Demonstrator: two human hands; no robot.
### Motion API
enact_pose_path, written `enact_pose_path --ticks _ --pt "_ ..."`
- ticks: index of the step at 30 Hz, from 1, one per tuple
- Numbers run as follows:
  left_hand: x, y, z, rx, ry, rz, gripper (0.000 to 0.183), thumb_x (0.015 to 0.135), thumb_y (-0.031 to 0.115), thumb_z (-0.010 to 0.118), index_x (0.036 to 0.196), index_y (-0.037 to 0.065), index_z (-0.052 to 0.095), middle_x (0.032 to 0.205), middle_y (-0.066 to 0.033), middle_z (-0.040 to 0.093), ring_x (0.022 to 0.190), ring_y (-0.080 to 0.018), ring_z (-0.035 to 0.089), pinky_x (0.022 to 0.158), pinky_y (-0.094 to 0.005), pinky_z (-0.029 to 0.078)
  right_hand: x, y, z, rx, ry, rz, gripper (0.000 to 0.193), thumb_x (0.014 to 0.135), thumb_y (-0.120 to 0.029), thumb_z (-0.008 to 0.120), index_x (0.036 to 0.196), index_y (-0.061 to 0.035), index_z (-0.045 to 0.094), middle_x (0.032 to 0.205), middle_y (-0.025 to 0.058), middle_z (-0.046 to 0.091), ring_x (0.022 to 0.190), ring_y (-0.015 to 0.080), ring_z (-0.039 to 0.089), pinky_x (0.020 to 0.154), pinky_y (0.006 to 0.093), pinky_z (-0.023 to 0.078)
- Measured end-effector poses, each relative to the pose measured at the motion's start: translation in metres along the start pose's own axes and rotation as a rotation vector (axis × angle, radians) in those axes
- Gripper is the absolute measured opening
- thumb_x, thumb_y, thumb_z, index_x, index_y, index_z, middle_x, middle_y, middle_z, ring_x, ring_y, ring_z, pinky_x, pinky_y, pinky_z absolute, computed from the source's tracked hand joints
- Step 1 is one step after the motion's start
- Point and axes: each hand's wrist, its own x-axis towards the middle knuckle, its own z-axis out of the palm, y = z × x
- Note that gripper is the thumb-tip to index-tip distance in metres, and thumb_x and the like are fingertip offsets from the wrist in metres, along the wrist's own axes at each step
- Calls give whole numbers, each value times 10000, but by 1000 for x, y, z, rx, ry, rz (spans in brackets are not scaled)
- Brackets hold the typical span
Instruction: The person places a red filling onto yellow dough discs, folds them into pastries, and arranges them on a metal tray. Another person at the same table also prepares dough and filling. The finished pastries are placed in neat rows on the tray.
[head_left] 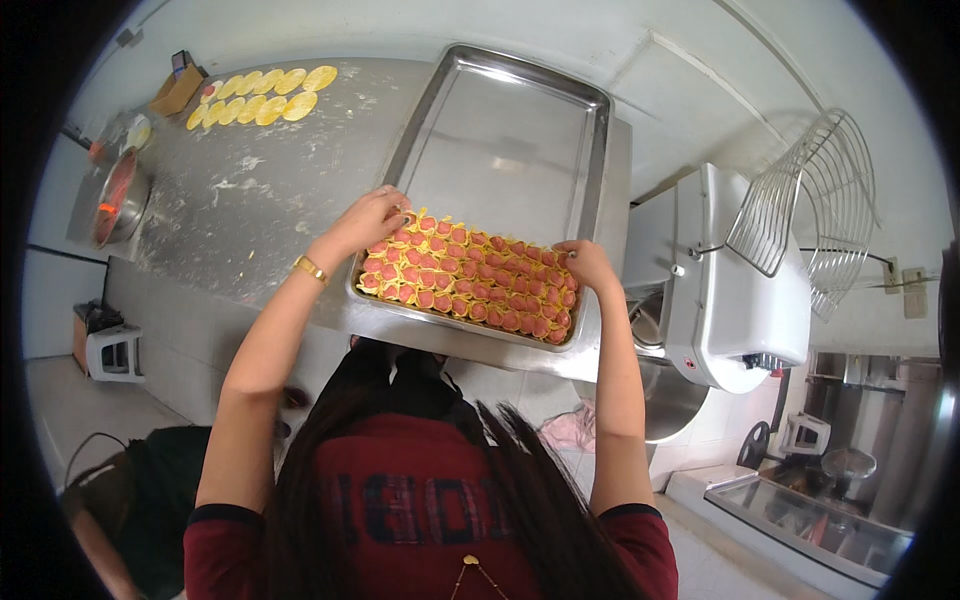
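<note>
Rows of open-topped dumplings [470, 275], pink filling in yellow wrappers, stand packed together in the near part of a large metal tray [500, 140]. At the far left corner of the rows is my left hand [370, 220], its fingers closed at a corner dumpling [408, 218]. My right hand [588, 264] is at the far right corner, fingers bent together against the end of the far row. What lies between its fingertips is hidden. Beyond the rows, bare metal shows on the tray's bottom.
Flat yellow wrappers [255, 98] lie in two rows on the floury metal table [250, 190], one with pink filling. At the left edge stands a metal bowl [122, 198] with pink filling. A white mixer [740, 280] with a wire guard [800, 210] is right of the table.
</note>
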Motion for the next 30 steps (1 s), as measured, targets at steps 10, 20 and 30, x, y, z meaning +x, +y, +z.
enact_pose_path --ticks 10,20,30 --pt "43 -7 6 265 -220 156 364 757 -74 489 1097 6 589 1105 -169 611 1010 -319 588 874 -389 469 -1 -9 -1 9 -26 50 325 737 -50 572 1042 -56 683 840 234 659 794 357 651 744 408 521" --pt "53 -5 0 336 -377 29 315 761 -22 514 1054 47 605 925 -164 663 864 -316 632 727 -399 485 7 -40 -7 -98 210 -160 426 721 39 484 1109 -46 637 1075 205 616 978 348 602 871 407 476" --pt "42 -11 -4 343 -380 82 347 764 26 526 1086 105 627 928 -106 675 874 -296 634 727 -405 493 87 -136 70 180 -64 -395 472 727 9 494 1179 -65 608 1126 168 622 964 307 621 796 373 503"
